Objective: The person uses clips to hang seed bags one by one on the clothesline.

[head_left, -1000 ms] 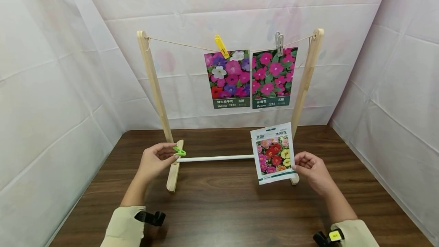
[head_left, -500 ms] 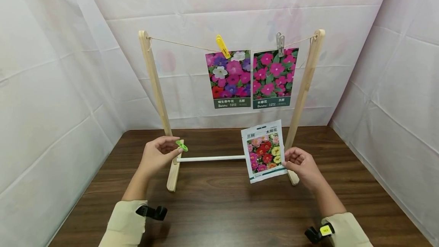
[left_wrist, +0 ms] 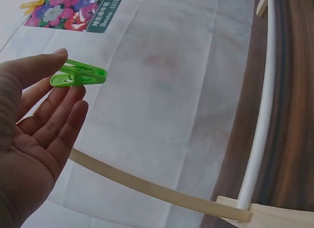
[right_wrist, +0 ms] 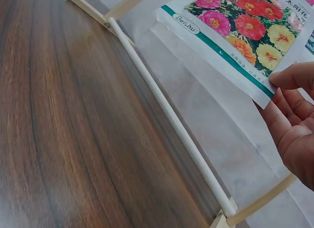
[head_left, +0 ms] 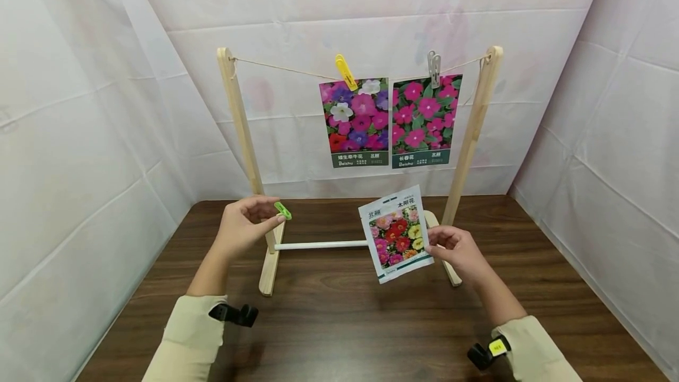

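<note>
Between thumb and fingers my left hand (head_left: 245,221) pinches a green clothespin (left_wrist: 81,75), in front of the rack's left post. My right hand (head_left: 457,251) holds a white seed packet (head_left: 399,234) by its lower right edge, thumb on the front. Red, pink and yellow flowers are printed on the packet, which tilts in the air before the white crossbar. Behind it, two flower cards hang side by side from a string (head_left: 286,68). A yellow clothespin (head_left: 346,72) clips the left card (head_left: 356,122), and a grey clothespin (head_left: 434,69) clips the right card (head_left: 425,121).
The wooden rack has a left post (head_left: 241,122), a right post (head_left: 471,134) and a white crossbar (head_left: 320,245) low between them. It stands on a dark wood table (head_left: 318,323). Pale cloth (head_left: 297,5) hangs behind and at both sides.
My right hand has moved left with the seed packet, which tilts more. My left hand has risen a little with the green clothespin, which has turned. The hanging cards stay in place.
</note>
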`<state>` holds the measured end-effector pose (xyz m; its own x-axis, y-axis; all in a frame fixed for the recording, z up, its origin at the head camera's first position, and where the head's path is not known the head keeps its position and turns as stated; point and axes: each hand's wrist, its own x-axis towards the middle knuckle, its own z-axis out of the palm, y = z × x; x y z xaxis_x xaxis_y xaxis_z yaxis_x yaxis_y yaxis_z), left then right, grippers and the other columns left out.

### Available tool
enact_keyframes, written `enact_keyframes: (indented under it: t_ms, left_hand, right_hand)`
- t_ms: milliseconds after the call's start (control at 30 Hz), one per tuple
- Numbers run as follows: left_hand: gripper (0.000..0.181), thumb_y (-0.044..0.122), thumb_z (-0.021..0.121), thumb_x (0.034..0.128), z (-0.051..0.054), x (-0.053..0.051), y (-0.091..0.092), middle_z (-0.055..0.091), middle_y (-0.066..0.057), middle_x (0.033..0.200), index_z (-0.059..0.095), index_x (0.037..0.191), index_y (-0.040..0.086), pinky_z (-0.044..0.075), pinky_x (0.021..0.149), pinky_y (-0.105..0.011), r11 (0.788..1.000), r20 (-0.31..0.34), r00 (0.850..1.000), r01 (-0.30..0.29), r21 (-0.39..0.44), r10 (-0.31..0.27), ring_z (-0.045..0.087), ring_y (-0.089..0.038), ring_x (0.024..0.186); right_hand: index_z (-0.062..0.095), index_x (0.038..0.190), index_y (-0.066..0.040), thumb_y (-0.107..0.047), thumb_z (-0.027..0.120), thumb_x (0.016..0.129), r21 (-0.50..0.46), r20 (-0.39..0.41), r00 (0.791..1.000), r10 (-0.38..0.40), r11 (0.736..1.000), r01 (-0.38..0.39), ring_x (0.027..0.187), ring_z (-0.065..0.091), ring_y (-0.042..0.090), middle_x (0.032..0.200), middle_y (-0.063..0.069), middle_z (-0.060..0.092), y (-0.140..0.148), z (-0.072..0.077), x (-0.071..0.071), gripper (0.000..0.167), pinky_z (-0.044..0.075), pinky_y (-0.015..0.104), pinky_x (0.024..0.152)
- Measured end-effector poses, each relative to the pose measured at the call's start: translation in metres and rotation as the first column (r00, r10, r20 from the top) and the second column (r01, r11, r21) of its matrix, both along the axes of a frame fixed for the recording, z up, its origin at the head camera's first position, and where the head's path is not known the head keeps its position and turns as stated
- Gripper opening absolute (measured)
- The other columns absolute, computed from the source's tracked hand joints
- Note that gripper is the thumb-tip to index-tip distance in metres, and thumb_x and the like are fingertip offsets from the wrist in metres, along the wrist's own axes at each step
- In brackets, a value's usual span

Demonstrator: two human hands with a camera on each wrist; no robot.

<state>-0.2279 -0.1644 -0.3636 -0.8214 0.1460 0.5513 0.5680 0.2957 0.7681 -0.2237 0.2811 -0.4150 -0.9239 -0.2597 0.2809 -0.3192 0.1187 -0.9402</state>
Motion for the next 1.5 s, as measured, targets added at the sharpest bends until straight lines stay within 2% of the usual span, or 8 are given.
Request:
enact_keyframes:
  t_ms: [167,300,367,633,867,1000,1267,1500]
  left_hand:
    - [0.033,-0.003,0.076,0.0821,0.023,0.007,0.004,0.069,-0.02,0.097,0.067,0.114,-0.005,0.057,0.07,-0.024,0.999,0.026,0.999,0.019,-0.027,-0.018,0.069,-0.017,0.082]
    - [0.034,-0.006,0.075,0.0815,0.043,0.016,0.008,0.068,-0.025,0.096,0.065,0.114,-0.009,0.057,0.067,-0.023,0.998,0.024,1.0,0.004,-0.066,-0.003,0.069,-0.018,0.082]
    - [0.033,-0.006,0.075,0.0813,0.048,0.017,0.008,0.069,-0.025,0.097,0.066,0.113,-0.009,0.056,0.066,-0.021,0.997,0.013,1.0,-0.007,-0.079,0.008,0.069,-0.015,0.081]
    - [0.032,-0.005,0.077,0.0807,0.05,0.0,-0.003,0.069,-0.022,0.1,0.068,0.111,-0.005,0.057,0.068,-0.022,0.998,-0.038,0.998,0.041,-0.046,-0.042,0.069,-0.01,0.082]
    - [0.03,-0.008,0.075,0.0803,0.07,-0.007,-0.003,0.068,-0.024,0.1,0.067,0.109,-0.011,0.057,0.068,-0.021,0.998,-0.113,0.992,0.046,-0.049,-0.052,0.069,-0.008,0.08]
    - [0.029,-0.008,0.075,0.0805,0.081,-0.009,-0.001,0.068,-0.024,0.099,0.067,0.108,-0.011,0.057,0.067,-0.02,0.998,-0.128,0.991,0.038,-0.056,-0.044,0.069,-0.006,0.079]
    - [0.028,-0.008,0.075,0.0804,0.098,-0.017,0.002,0.069,-0.024,0.098,0.069,0.107,-0.01,0.055,0.064,-0.016,0.998,-0.18,0.984,-0.025,-0.05,0.016,0.069,-0.003,0.074]
    - [0.025,-0.005,0.076,0.0808,0.114,-0.02,0.005,0.07,-0.023,0.094,0.071,0.105,-0.008,0.053,0.062,-0.014,0.996,-0.211,0.975,-0.084,-0.03,0.075,0.067,-0.002,0.07]
  right_hand:
    - [0.057,0.108,0.019,0.006,0.064,0.089,-0.019,0.007,1.0,0.029,0.999,-0.029,0.08,0.059,0.013,0.09,0.001,0.066,-0.01,0.006,-0.001,0.024,0.053,0.024,0.064]
    - [0.057,0.108,0.018,0.005,0.063,0.091,-0.02,0.028,0.999,0.037,0.999,-0.037,0.081,0.059,0.015,0.091,0.003,0.065,-0.017,0.01,-0.002,0.022,0.054,0.025,0.066]
    - [0.058,0.107,0.016,0.003,0.063,0.091,-0.007,0.038,0.999,0.034,0.999,-0.033,0.081,0.058,0.015,0.092,0.004,0.065,-0.02,0.011,-0.003,0.021,0.055,0.027,0.067]
    - [0.061,0.106,0.014,0.001,0.064,0.092,0.011,0.023,0.999,0.034,0.999,-0.034,0.079,0.057,0.016,0.091,0.006,0.064,-0.03,0.019,-0.007,0.019,0.055,0.028,0.067]
    - [0.061,0.105,0.012,0.001,0.064,0.091,0.03,0.015,1.0,0.026,0.999,-0.027,0.077,0.057,0.015,0.091,0.004,0.063,-0.037,0.028,-0.013,0.018,0.056,0.029,0.067]
    - [0.062,0.104,0.01,-0.003,0.067,0.091,0.047,0.014,1.0,0.02,0.999,-0.021,0.077,0.057,0.015,0.091,0.007,0.064,-0.042,0.032,-0.016,0.019,0.056,0.027,0.068]
    - [0.063,0.104,0.008,-0.003,0.067,0.091,0.026,0.003,1.0,0.03,0.999,-0.031,0.076,0.056,0.015,0.09,0.005,0.064,-0.052,0.041,-0.024,0.018,0.056,0.026,0.067]
    - [0.064,0.104,0.009,-0.004,0.068,0.09,0.023,-0.015,1.0,0.0,1.0,0.0,0.076,0.057,0.015,0.089,0.006,0.064,-0.061,0.048,-0.03,0.02,0.055,0.026,0.065]
